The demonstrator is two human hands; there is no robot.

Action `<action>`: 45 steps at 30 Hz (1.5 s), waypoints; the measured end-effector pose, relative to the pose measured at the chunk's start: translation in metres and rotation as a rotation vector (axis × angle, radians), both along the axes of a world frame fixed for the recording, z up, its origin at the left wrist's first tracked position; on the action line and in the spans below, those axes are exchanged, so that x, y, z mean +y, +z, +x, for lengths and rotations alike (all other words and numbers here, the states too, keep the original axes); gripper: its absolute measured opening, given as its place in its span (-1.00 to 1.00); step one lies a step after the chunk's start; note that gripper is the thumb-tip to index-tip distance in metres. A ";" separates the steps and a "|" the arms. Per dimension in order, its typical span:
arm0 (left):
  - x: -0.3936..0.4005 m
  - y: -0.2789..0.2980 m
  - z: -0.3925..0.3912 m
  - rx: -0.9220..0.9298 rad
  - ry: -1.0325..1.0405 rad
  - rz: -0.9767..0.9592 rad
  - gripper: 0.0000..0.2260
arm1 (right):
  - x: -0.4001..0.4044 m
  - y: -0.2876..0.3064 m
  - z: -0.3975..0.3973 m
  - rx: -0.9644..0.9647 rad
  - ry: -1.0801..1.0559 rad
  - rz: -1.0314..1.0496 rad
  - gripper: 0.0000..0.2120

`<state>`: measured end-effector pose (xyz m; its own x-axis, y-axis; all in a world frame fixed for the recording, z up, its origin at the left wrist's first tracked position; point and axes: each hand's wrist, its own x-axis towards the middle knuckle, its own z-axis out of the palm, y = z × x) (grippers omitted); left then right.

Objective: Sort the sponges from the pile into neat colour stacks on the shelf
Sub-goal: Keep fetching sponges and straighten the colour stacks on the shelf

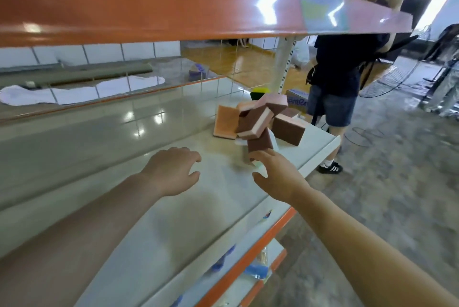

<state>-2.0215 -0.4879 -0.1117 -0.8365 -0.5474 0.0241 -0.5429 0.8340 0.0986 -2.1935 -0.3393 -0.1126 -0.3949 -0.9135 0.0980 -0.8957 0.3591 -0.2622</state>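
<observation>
A loose pile of sponges (258, 121) lies at the far right end of the white shelf (173, 219); most are brown with a pink layer, one orange-faced sponge (224, 121) leans at the left, and a yellow-green sponge (258, 91) shows behind. My right hand (275, 172) reaches to the pile's near side, fingertips touching the nearest brown sponge (259, 142), thumb spread apart. My left hand (171, 170) hovers palm-down over the shelf, left of the pile, fingers apart and holding nothing.
An orange shelf (173, 3) hangs overhead. Lower shelves (258, 269) hold blue items. A person (347, 63) in dark clothes stands just past the shelf's right end, beside a cardboard box (296, 102). Cables cross the concrete floor (385, 182).
</observation>
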 end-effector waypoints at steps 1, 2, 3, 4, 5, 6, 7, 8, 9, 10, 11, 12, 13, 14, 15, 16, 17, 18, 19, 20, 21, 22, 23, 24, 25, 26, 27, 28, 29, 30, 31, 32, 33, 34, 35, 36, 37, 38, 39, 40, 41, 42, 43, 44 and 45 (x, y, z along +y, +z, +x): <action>-0.003 0.000 -0.007 -0.002 0.002 0.004 -0.62 | -0.002 0.000 -0.007 0.002 -0.009 -0.004 -0.60; -0.005 -0.001 -0.014 -0.005 0.004 0.004 -0.62 | -0.003 0.000 -0.013 0.001 -0.016 -0.006 -0.60; -0.007 -0.002 -0.021 -0.009 0.005 0.004 -0.61 | -0.005 0.000 -0.020 -0.003 -0.022 -0.005 -0.59; -0.008 -0.003 -0.027 -0.012 0.007 0.005 -0.61 | -0.006 0.000 -0.027 -0.005 -0.028 -0.002 -0.57; -0.009 -0.004 -0.034 -0.013 0.010 0.006 -0.60 | -0.008 0.000 -0.034 -0.007 -0.035 -0.002 -0.55; -0.009 -0.006 -0.040 -0.011 0.014 0.008 -0.60 | -0.010 0.000 -0.041 -0.010 -0.041 -0.005 -0.54; -0.009 -0.007 -0.047 -0.009 0.020 0.007 -0.60 | -0.012 -0.001 -0.049 -0.014 -0.044 -0.015 -0.54; -0.009 -0.008 -0.054 -0.008 0.026 0.005 -0.60 | -0.014 -0.001 -0.057 -0.016 -0.047 -0.025 -0.54; -0.009 -0.010 -0.061 -0.007 0.034 0.002 -0.60 | -0.016 -0.002 -0.065 -0.017 -0.050 -0.035 -0.55; -0.008 -0.011 -0.068 -0.002 0.045 -0.003 -0.60 | -0.018 -0.003 -0.073 -0.014 -0.053 -0.041 -0.55; -0.008 -0.012 -0.076 0.003 0.056 -0.007 -0.60 | -0.020 -0.004 -0.082 -0.008 -0.053 -0.046 -0.56; -0.008 -0.013 -0.084 0.013 0.068 -0.012 -0.60 | -0.022 -0.004 -0.091 -0.003 -0.055 -0.046 -0.56; -0.007 -0.014 -0.091 0.022 0.083 -0.014 -0.60 | -0.023 -0.005 -0.100 0.001 -0.056 -0.044 -0.56; -0.006 -0.014 -0.099 0.034 0.100 -0.012 -0.60 | -0.025 -0.005 -0.109 0.003 -0.057 -0.037 -0.56; -0.005 -0.014 -0.107 0.046 0.119 -0.011 -0.60 | -0.026 -0.004 -0.119 0.009 -0.052 -0.032 -0.57; -0.004 -0.013 -0.115 0.062 0.140 -0.010 -0.60 | -0.027 -0.003 -0.129 0.017 -0.042 -0.024 -0.58; -0.002 -0.012 -0.123 0.083 0.163 -0.004 -0.62 | -0.027 -0.002 -0.139 0.026 -0.030 -0.021 -0.59; -0.001 -0.011 -0.131 0.106 0.186 0.002 -0.64 | -0.028 0.000 -0.149 0.033 -0.020 -0.018 -0.61; 0.000 -0.010 -0.138 0.124 0.206 0.004 -0.66 | -0.028 0.002 -0.158 0.037 -0.012 -0.018 -0.62; 0.001 -0.010 -0.145 0.135 0.224 0.001 -0.68 | -0.029 0.003 -0.167 0.043 -0.007 -0.016 -0.64; 0.003 -0.011 -0.152 0.142 0.242 0.001 -0.69 | -0.029 0.003 -0.176 0.050 -0.009 -0.015 -0.65; 0.004 -0.011 -0.159 0.152 0.261 0.005 -0.69 | -0.030 0.002 -0.184 0.056 -0.016 -0.015 -0.65; 0.006 -0.011 -0.165 0.160 0.279 0.009 -0.69 | -0.031 0.002 -0.193 0.062 -0.025 -0.017 -0.64; 0.007 -0.012 -0.170 0.166 0.297 0.012 -0.68 | -0.031 0.002 -0.199 0.064 -0.036 -0.021 -0.63; 0.007 -0.013 -0.175 0.168 0.314 0.014 -0.67 | -0.031 0.003 -0.206 0.064 -0.043 -0.024 -0.61; 0.007 -0.014 -0.180 0.175 0.330 0.021 -0.67 | -0.032 0.003 -0.212 0.063 -0.045 -0.023 -0.60; 0.007 -0.016 -0.184 0.190 0.346 0.037 -0.67 | -0.032 0.002 -0.217 0.066 -0.042 -0.019 -0.58; 0.006 -0.018 -0.188 0.213 0.358 0.061 -0.68 | -0.032 0.002 -0.222 0.069 -0.038 -0.009 -0.56; 0.005 -0.021 -0.192 0.242 0.370 0.093 -0.69 | -0.033 0.001 -0.227 0.072 -0.034 0.000 -0.55; 0.004 -0.023 -0.196 0.269 0.381 0.124 -0.69 | -0.033 0.000 -0.231 0.076 -0.032 0.007 -0.54; 0.003 -0.024 -0.199 0.290 0.391 0.148 -0.69 | -0.035 -0.001 -0.235 0.080 -0.030 0.013 -0.53; 0.002 -0.025 -0.203 0.305 0.396 0.158 -0.68 | -0.036 -0.003 -0.238 0.085 -0.028 0.020 -0.52; 0.001 -0.027 -0.206 0.310 0.396 0.162 -0.68 | -0.037 -0.004 -0.241 0.090 -0.024 0.031 -0.51; 0.000 -0.027 -0.209 0.317 0.390 0.161 -0.67 | -0.038 -0.005 -0.243 0.097 -0.020 0.045 -0.50; -0.002 -0.028 -0.211 0.323 0.385 0.168 -0.65 | -0.040 -0.007 -0.246 0.102 -0.017 0.060 -0.48; -0.003 -0.029 -0.213 0.331 0.382 0.185 -0.64 | -0.041 -0.008 -0.248 0.104 -0.014 0.072 -0.47; -0.003 -0.030 -0.215 0.338 0.381 0.210 -0.63 | -0.042 -0.010 -0.250 0.102 -0.012 0.080 -0.47; -0.004 -0.030 -0.216 0.345 0.374 0.233 -0.62 | -0.043 -0.011 -0.251 0.097 -0.011 0.088 -0.46; -0.005 -0.031 -0.218 0.355 0.363 0.252 -0.61 | -0.044 -0.013 -0.252 0.092 -0.011 0.097 -0.46; -0.005 -0.032 -0.219 0.368 0.351 0.265 -0.61 | -0.045 -0.014 -0.253 0.091 -0.010 0.106 -0.46; -0.006 -0.033 -0.220 0.379 0.344 0.276 -0.62 | -0.046 -0.015 -0.254 0.093 -0.009 0.118 -0.46; -0.006 -0.033 -0.221 0.391 0.340 0.281 -0.65 | -0.047 -0.017 -0.255 0.096 -0.010 0.130 -0.46; -0.007 -0.034 -0.222 0.398 0.345 0.291 -0.67 | -0.048 -0.018 -0.256 0.095 -0.013 0.139 -0.47; -0.008 -0.034 -0.223 0.406 0.352 0.303 -0.68 | -0.049 -0.019 -0.257 0.089 -0.013 0.142 -0.49; -0.008 -0.035 -0.224 0.414 0.363 0.317 -0.69 | -0.050 -0.021 -0.258 0.082 -0.011 0.144 -0.51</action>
